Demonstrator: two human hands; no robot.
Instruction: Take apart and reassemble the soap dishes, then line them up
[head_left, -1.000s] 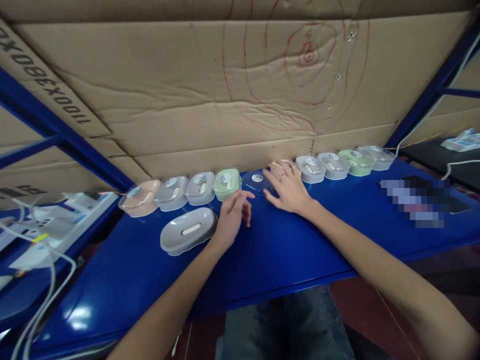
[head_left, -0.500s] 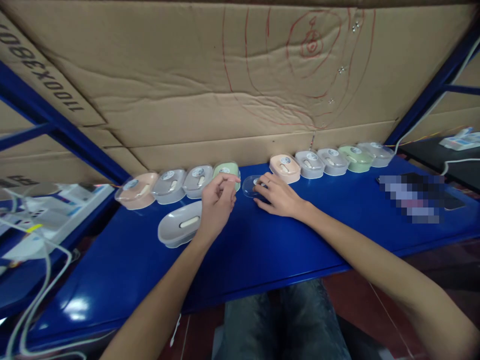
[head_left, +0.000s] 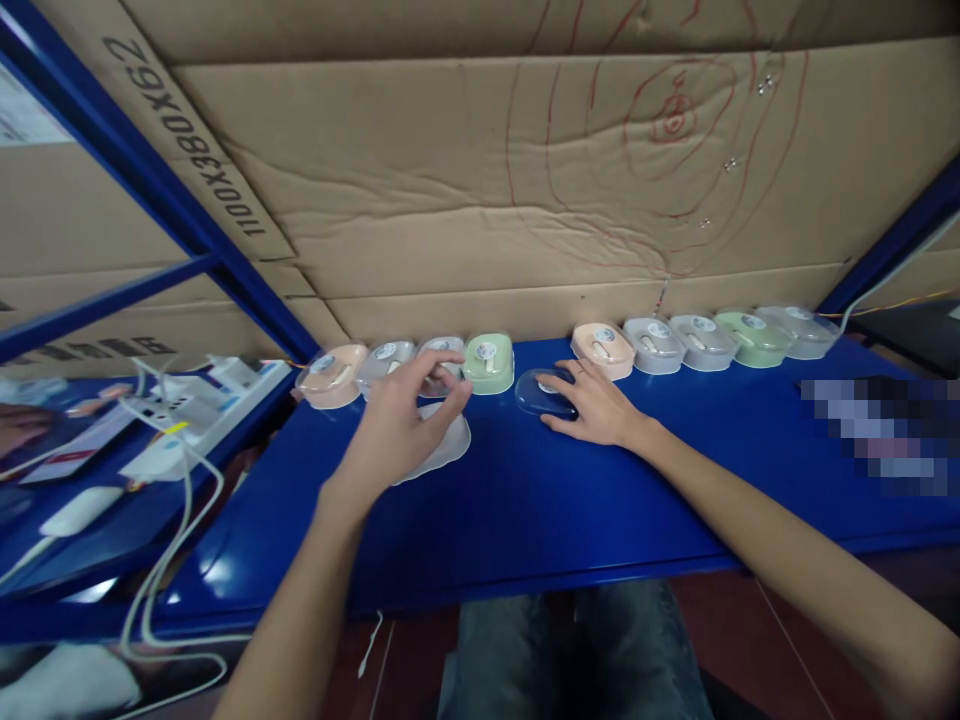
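Observation:
My left hand (head_left: 401, 425) is over a grey soap dish (head_left: 452, 437) and covers much of it. Its thumb and fingers are apart, curved, with nothing visible between them. Farther right, my right hand (head_left: 598, 405) rests with spread fingers at the right side of a clear plastic lid (head_left: 529, 393). The lid lies flat on the blue table, a round label partly under my fingers. Just behind my left fingertips stands a green lidded soap box (head_left: 489, 365). Behind my right hand is a peach lidded box (head_left: 604, 352).
Along the cardboard back wall (head_left: 420, 230) stand more lidded boxes, including a peach one (head_left: 332, 378) at left and a green one (head_left: 752, 340) at right. A power strip (head_left: 225, 400) with white cables is at left. A blurred-out object (head_left: 877, 430) lies at right.
My left hand has opened from closed fingers and shifted left over the grey soap dish. My right hand stays at the clear lid. The view has turned slightly left.

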